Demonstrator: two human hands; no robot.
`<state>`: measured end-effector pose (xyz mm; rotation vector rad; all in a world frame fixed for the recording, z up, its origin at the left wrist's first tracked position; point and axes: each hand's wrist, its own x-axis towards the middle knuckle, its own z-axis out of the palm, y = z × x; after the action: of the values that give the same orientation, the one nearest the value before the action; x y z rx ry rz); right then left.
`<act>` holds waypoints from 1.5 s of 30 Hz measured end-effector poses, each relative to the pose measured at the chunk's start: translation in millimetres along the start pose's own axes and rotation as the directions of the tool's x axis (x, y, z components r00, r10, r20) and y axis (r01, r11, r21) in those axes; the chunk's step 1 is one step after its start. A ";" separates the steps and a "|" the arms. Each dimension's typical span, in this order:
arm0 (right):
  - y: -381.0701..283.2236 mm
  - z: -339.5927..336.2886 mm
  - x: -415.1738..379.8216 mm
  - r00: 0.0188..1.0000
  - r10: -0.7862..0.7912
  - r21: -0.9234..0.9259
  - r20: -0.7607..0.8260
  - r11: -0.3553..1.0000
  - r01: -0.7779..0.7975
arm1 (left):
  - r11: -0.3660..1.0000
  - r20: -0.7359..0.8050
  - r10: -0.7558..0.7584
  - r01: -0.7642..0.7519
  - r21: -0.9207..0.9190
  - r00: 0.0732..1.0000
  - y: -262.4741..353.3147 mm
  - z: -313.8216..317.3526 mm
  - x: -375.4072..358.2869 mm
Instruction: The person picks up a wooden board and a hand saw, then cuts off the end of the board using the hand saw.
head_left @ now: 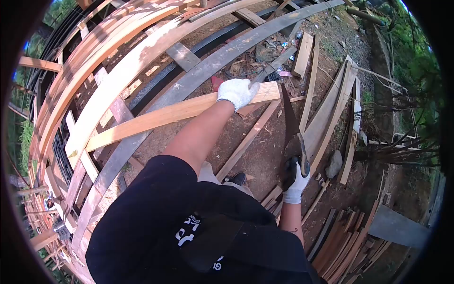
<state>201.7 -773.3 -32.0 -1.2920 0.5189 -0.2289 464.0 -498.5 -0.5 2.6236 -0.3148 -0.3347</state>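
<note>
A long pale wooden beam (175, 112) lies across a grey plank on the left and reaches to the middle of the view. My left hand (236, 93), in a white glove, is closed over the beam near its right end. My right hand (297, 182), in a white and dark glove, is wrapped round the handle of a hand saw (291, 118). The saw's dark blade points up and away from me, its tip close beside the beam's end face. Whether blade and wood touch, I cannot tell.
Long planks (113, 80) run in rows at the left. Loose boards (331, 109) and a grey rock (334, 164) lie on the right. Stacked wood strips (340, 241) are at the lower right. A shoe (239, 179) shows below me. Litter (283, 73) is scattered beyond the beam.
</note>
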 end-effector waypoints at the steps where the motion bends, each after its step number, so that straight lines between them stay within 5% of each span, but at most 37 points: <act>1: 4.4 -0.7 8.3 0.997 -0.081 -0.143 -0.010 0.987 0.079 | 0.998 0.023 -0.050 0.049 0.042 0.998 5.3 -0.9 2.9; 3: -32.1 40.7 -13.2 0.991 -0.134 -0.142 -0.007 0.981 0.131 | 0.992 0.059 -0.092 0.086 0.097 0.994 10.9 9.9 11.7; 5: -64.3 77.4 -33.6 0.966 -0.260 -0.285 0.016 0.924 0.253 | 0.990 -0.130 0.059 -0.041 0.131 0.990 3.1 36.0 30.2; 8: -55.5 105.2 -38.1 0.945 -0.326 -0.234 -0.015 0.920 0.314 | 0.993 -0.140 0.074 -0.060 0.102 0.987 2.6 40.1 41.2; 11: -34.8 121.0 -37.9 0.957 -0.289 -0.304 0.007 0.911 0.277 | 1.000 -0.025 -0.018 0.018 0.015 1.000 19.3 11.5 27.6; 16: -7.7 169.9 -61.2 0.937 -0.314 -0.380 -0.152 0.894 0.238 | 0.991 -0.042 0.102 -0.105 -0.078 0.994 9.3 6.8 30.6; 21: -0.9 208.6 -93.0 0.922 -0.286 -0.294 -0.262 0.933 0.207 | 0.961 -0.016 0.276 -0.275 0.028 0.961 1.7 26.0 53.7; 23: -0.8 210.2 -100.8 0.874 -0.433 -0.572 -0.219 0.783 0.245 | 0.972 0.044 0.236 -0.236 0.000 0.971 6.7 29.0 60.1; 29: 8.1 215.7 -106.8 0.900 -0.327 -0.466 -0.289 0.869 0.166 | 0.980 0.114 0.176 -0.163 -0.117 0.978 19.7 8.0 59.6; 45: -26.3 223.6 -102.1 0.893 -0.411 -0.588 -0.185 0.774 0.234 | 0.993 0.126 0.102 -0.092 -0.079 0.987 23.8 10.7 68.3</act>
<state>225.8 -544.3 57.9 -1.9410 0.6478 -0.6149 521.5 -542.5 -10.4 2.5095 -0.4635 -0.4765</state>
